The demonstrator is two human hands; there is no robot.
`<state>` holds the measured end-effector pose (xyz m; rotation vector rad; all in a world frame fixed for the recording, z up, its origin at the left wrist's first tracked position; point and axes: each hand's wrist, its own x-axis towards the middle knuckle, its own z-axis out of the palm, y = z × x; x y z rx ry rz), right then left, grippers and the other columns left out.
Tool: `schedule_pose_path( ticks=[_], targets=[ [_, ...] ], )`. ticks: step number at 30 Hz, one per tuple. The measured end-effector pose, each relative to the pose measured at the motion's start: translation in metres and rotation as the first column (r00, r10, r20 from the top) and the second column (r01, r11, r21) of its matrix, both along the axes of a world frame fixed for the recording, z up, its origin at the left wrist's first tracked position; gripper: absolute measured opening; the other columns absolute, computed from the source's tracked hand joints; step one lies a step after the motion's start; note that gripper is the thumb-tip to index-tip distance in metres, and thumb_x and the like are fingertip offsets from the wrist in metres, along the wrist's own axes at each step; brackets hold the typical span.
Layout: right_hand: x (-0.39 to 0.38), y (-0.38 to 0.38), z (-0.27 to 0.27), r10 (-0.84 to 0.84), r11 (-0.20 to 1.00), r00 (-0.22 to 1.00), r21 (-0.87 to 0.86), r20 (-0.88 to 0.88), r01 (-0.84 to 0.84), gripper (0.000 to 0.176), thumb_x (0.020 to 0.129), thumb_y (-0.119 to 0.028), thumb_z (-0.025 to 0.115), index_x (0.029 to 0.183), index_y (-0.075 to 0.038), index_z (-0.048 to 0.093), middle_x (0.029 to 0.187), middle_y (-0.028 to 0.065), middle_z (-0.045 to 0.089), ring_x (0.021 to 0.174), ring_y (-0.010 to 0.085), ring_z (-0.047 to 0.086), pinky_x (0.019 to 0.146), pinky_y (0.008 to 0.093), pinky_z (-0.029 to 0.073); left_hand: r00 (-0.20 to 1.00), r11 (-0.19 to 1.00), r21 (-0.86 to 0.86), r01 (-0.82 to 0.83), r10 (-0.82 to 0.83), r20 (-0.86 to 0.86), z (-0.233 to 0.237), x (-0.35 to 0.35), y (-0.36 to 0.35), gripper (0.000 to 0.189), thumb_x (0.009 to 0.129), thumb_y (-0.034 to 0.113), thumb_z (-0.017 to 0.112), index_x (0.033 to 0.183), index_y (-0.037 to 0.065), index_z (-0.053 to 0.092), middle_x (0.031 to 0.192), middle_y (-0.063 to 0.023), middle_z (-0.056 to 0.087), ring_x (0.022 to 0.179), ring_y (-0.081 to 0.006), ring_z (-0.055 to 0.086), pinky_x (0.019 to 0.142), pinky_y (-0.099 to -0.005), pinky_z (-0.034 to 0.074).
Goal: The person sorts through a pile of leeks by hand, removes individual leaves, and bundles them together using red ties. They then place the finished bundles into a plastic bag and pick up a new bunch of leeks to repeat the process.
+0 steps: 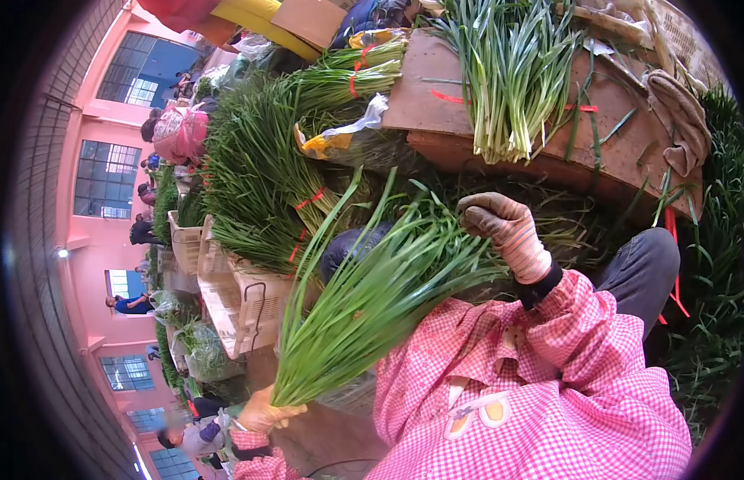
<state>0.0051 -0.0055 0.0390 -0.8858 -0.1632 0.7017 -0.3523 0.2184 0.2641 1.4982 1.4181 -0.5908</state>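
At the left stands a white crate [236,300], and above it lies a heap of tied bundles [260,176] of green leaves, bound with red bands [310,198]. Just below the crate's lower corner, the left hand [262,414], in a tan glove, is clamped around the pale root end of the bunch of chives [372,296]. The bunch is held in the air, clear of any surface. It fans out from that narrow base into long, flat, bright green blades that slant up and to the right, a few of them straying wide of the rest. At its far leafy end the right hand [506,232], in a worn grey-pink glove, has its fingers curled shut on the blade tips. Its pink checked sleeve crosses the lower right. Above this hand, loose stalks [508,72] with white bases lie on the brown table [620,152], whose near edge runs just beyond the bunch. A dark-trousered knee [640,272] sits near the hand on the right, and a brown cloth [682,120] lies at the table's right edge. Greens crowd every side, leaving open room only around the middle of the bunch
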Motion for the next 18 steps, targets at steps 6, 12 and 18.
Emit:
schedule_pose_path(
  ticks=[6,12,18],
  targets=[
    [0.017,-0.013,-0.029,-0.175,0.972,0.984,-0.166,-0.036,0.166,0.014,0.086,-0.006,0.059,0.099,-0.003,0.064,0.084,0.0021,0.064,0.073,0.0091,0.059,0.068,0.0234,0.050,0.970,0.936,0.255,0.243,-0.236,-0.060,-0.019,-0.032,0.030,0.057,0.074,0.016,0.073,0.126,0.012,0.050,0.082,0.0024,0.063,0.051,-0.0043,0.049,0.045,-0.0192,0.043],
    [0.012,-0.013,-0.027,-0.088,0.989,0.995,-0.125,-0.039,0.083,0.015,0.086,-0.007,0.059,0.101,-0.004,0.063,0.084,0.0018,0.064,0.073,0.0083,0.059,0.067,0.0225,0.049,0.967,0.937,0.244,0.249,-0.226,-0.119,-0.022,-0.028,0.027,0.051,0.073,0.016,0.073,0.121,0.010,0.054,0.077,0.0025,0.061,0.050,-0.0054,0.048,0.046,-0.0198,0.042],
    [-0.014,-0.003,0.044,0.145,0.977,0.917,-0.201,0.370,-0.074,0.014,0.084,-0.010,0.064,0.096,-0.002,0.064,0.082,0.0028,0.063,0.077,0.0109,0.057,0.068,0.0253,0.048,0.982,0.969,0.160,0.186,-0.177,-0.068,-0.015,-0.030,0.027,0.053,0.073,0.012,0.074,0.122,0.010,0.053,0.080,0.0029,0.060,0.055,-0.0046,0.048,0.047,-0.0186,0.041]
  ],
)
